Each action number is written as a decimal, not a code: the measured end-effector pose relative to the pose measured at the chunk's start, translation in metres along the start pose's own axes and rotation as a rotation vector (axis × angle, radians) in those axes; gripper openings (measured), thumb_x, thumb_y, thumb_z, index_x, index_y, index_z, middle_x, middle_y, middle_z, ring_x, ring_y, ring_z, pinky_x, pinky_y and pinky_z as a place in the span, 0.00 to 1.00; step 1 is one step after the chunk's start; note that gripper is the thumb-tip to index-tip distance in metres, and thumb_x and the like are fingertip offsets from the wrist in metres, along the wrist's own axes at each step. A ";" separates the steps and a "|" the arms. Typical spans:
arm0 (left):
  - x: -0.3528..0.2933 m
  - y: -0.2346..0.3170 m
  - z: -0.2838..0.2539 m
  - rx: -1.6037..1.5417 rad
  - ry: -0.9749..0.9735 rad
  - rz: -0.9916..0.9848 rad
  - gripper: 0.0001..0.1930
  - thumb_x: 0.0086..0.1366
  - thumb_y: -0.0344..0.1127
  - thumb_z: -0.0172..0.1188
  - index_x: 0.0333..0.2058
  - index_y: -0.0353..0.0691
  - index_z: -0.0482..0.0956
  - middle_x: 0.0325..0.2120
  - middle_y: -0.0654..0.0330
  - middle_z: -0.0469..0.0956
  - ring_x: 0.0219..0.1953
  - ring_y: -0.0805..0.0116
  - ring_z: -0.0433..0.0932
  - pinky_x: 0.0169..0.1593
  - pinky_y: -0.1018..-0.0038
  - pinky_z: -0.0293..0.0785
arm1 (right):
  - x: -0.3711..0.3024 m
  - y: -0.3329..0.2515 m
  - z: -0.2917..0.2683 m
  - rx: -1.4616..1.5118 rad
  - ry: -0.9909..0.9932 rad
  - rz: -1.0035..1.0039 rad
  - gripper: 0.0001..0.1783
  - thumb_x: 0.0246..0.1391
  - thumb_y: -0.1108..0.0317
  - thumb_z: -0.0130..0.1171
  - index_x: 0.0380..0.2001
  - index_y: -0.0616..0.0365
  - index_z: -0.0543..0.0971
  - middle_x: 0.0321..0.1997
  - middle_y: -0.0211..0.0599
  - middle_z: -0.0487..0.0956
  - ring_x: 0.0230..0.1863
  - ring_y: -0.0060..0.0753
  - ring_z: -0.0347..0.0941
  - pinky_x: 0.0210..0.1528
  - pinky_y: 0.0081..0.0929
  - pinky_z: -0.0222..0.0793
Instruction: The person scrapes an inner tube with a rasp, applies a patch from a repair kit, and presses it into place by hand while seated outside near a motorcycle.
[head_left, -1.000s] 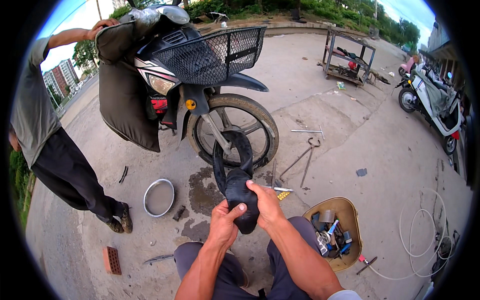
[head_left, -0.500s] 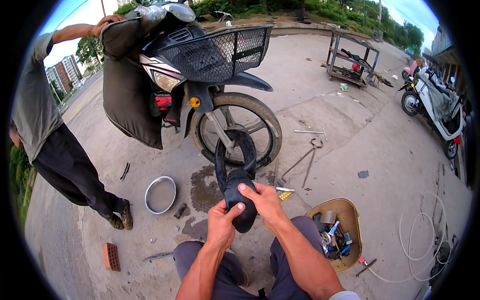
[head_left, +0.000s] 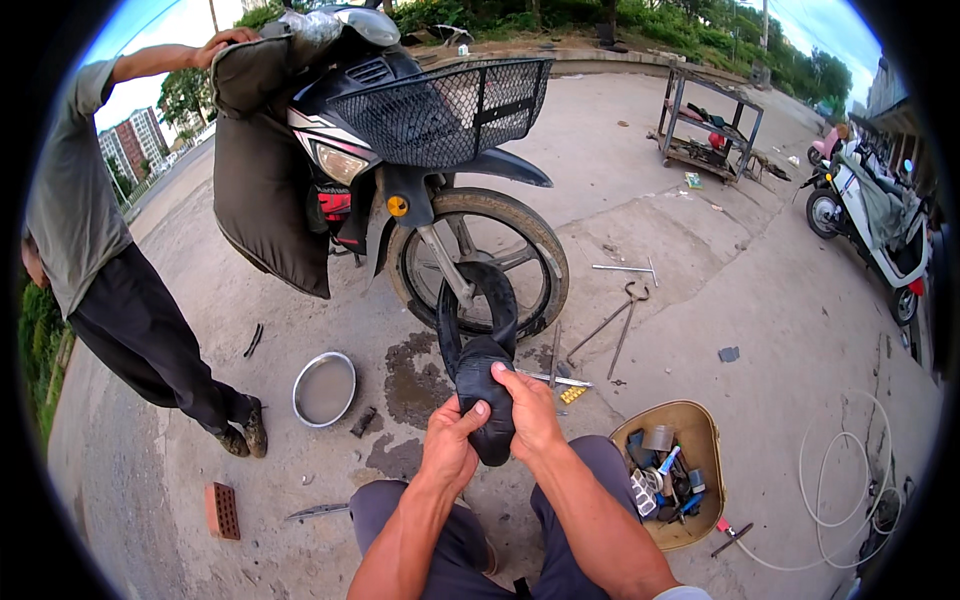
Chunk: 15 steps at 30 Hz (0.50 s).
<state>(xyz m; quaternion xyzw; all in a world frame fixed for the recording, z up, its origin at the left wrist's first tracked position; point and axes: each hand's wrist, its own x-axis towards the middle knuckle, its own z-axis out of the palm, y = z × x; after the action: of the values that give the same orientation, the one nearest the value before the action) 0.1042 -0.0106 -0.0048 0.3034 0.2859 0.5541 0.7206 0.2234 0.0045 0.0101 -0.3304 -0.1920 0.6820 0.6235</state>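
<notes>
A black rubber inner tube (head_left: 487, 365) is held between my two hands above my knees, its loop hanging out toward the motorbike's front wheel (head_left: 545, 235). My left hand (head_left: 450, 440) grips the tube's near end from the left, thumb pressed on top. From the right, my right hand (head_left: 530, 408) closes round the same part, its thumb lying higher on the rubber. The fingers under the tube are partly hidden. Ahead stands the motorbike with a black mesh basket (head_left: 440, 110) on its front.
A person (head_left: 120, 270) stands at left, one hand on the motorbike. A metal basin (head_left: 325, 390) of murky water and a brick (head_left: 222, 510) lie left. Right are a tan tool bin (head_left: 690, 420), tongs (head_left: 605, 325), a T-handle wrench (head_left: 622, 267), a coiled hose (head_left: 822, 480) and a rack (head_left: 710, 120).
My right thumb has shifted slightly on the inner tube, and both hands keep hold of it. The whole scene has moved a little in the view.
</notes>
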 end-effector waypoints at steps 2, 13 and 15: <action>0.000 0.001 -0.001 -0.020 -0.022 -0.012 0.12 0.67 0.26 0.60 0.49 0.31 0.78 0.43 0.56 0.83 0.43 0.67 0.83 0.51 0.70 0.79 | 0.000 0.001 0.001 0.013 0.000 -0.009 0.14 0.62 0.61 0.61 0.37 0.63 0.81 0.34 0.36 0.83 0.32 0.24 0.79 0.36 0.23 0.75; 0.000 0.003 -0.008 -0.034 -0.080 -0.065 0.12 0.67 0.28 0.60 0.48 0.30 0.77 0.43 0.55 0.83 0.43 0.67 0.83 0.51 0.70 0.80 | -0.001 0.001 0.001 0.004 0.024 0.006 0.13 0.61 0.63 0.61 0.36 0.64 0.81 0.34 0.36 0.83 0.32 0.25 0.78 0.36 0.24 0.75; 0.001 0.003 -0.009 -0.043 -0.093 -0.072 0.12 0.67 0.28 0.60 0.48 0.30 0.77 0.43 0.55 0.83 0.43 0.67 0.83 0.51 0.69 0.80 | -0.002 0.001 0.000 -0.001 0.023 0.004 0.13 0.61 0.63 0.61 0.36 0.64 0.81 0.34 0.36 0.83 0.31 0.25 0.78 0.35 0.24 0.75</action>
<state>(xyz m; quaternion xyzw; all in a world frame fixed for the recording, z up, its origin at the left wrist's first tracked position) 0.0958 -0.0082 -0.0082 0.3028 0.2507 0.5192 0.7589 0.2226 0.0030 0.0101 -0.3389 -0.1847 0.6793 0.6241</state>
